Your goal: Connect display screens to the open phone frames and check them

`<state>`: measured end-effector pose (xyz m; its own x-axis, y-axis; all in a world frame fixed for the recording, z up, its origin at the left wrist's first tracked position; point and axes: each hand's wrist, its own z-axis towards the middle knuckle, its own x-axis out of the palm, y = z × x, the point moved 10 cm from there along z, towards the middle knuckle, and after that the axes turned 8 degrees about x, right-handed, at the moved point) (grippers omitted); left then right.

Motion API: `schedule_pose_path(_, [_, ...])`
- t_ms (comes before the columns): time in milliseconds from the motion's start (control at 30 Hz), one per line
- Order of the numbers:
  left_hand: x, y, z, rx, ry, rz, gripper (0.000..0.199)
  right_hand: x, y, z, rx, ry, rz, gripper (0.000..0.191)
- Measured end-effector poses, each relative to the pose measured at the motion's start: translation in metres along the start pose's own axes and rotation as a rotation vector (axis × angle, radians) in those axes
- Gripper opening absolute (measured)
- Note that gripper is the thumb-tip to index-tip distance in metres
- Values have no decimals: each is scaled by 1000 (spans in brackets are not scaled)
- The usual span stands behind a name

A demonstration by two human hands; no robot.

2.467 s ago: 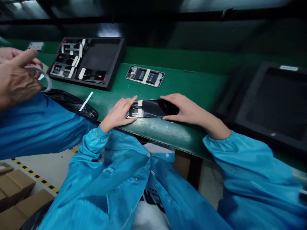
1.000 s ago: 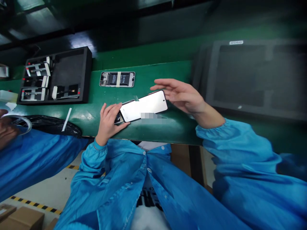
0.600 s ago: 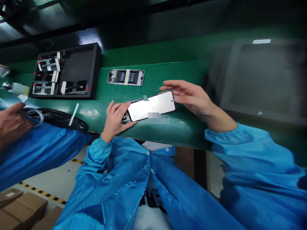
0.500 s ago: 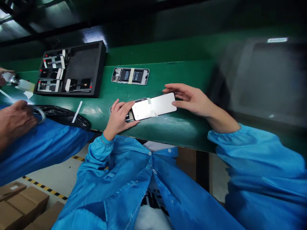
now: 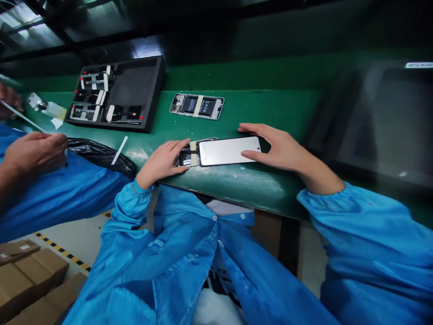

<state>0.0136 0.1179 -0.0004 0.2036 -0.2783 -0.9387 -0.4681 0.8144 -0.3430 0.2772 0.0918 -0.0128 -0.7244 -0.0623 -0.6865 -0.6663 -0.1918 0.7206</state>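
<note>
A phone screen (image 5: 225, 151), lit plain white with a black border, lies at a slight tilt over the right part of an opened phone body (image 5: 194, 158). My right hand (image 5: 274, 146) holds the screen by its right end, thumb on the lit face and the other fingers along the far edge. My left hand (image 5: 164, 160) grips the left end of the phone body, fingers on the far side and thumb on the near side. A strip of pale tape shows across the body's inside. How the two parts connect under the screen is hidden.
Beyond my hands lies another opened phone (image 5: 197, 106) with a taped battery. A black tray (image 5: 156, 97) holds several phone parts. A co-worker's hand (image 5: 37, 153) is at the left, near a black plastic bag (image 5: 98, 153) and a white strip (image 5: 119, 150). A dark, blurred box-like object (image 5: 379, 131) stands at right.
The screen has slid right and levelled out, uncovering more of the taped phone body. My left hand has shifted further left on the body. The whole view has turned slightly.
</note>
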Motion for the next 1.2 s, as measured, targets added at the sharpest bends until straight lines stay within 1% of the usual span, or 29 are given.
schedule_pose_path(133, [-2, -5, 3, -32, -17, 33, 81, 3, 2, 0, -13, 40, -30, 78])
schedule_pose_path(300, [1, -13, 7, -35, -71, 14, 76, 6, 3, 0, -9, 54, -61, 71])
schedule_pose_path(433, [2, -13, 11, -16, -74, -8, 69, 8, 4, 0, -20, 73, -72, 73])
schedule_pose_path(500, [2, -11, 12, 1, -74, -25, 72, 11, 5, -1, -42, 86, -74, 78])
schedule_pose_path(633, [1, -8, 11, 54, -80, -84, 92, 18, 5, -3, -115, 93, -100, 91])
schedule_pose_path(667, [1, -6, 10, 60, -78, -94, 94, 19, 5, -4, -129, 91, -111, 93])
schedule_pose_path(800, [1, 4, 6, 21, -46, -93, 82, 25, 5, -6, -166, 101, -142, 97])
schedule_pose_path(867, [3, 4, 6, 8, -15, -88, 76, 25, 7, -7, -185, 106, -148, 96])
schedule_pose_path(967, [4, 0, 9, 9, 4, -53, 72, 26, 11, -8, -213, 111, -154, 95])
schedule_pose_path(1100, [5, -11, 17, 27, 3, 21, 75, 27, 13, -8, -219, 109, -154, 93])
schedule_pose_path(1200, [5, -17, 21, 54, 9, 28, 71, 26, 16, -8, -227, 98, -158, 92])
